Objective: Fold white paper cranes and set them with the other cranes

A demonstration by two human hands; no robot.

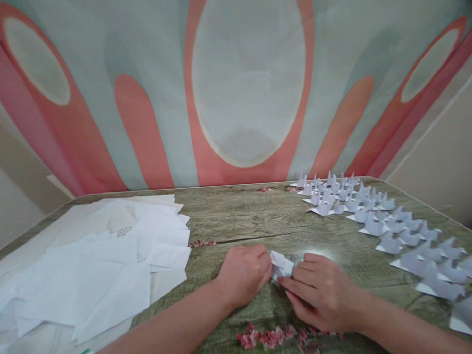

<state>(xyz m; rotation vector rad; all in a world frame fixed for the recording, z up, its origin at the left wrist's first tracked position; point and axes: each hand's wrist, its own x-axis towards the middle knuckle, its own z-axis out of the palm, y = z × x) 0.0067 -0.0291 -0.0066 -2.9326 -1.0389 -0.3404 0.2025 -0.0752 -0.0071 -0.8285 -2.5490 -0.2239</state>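
Note:
Between my two hands, low over the middle of the table, is a small folded piece of white paper (281, 264). My left hand (245, 274) has its fingers curled closed at the paper's left edge. From the right, my right hand (321, 287) pinches the same paper, its thumb and fingertips along the lower right side. Creases and layered flaps show on the paper, but the fingers cover part of it.
Many loose white paper sheets (96, 275) lie in an overlapping pile on the left. Rows of folded white paper birds (373, 225) stand along the right. The wood-patterned table (225, 218) has printed pink flowers. Behind it hangs a patterned backdrop (248, 78).

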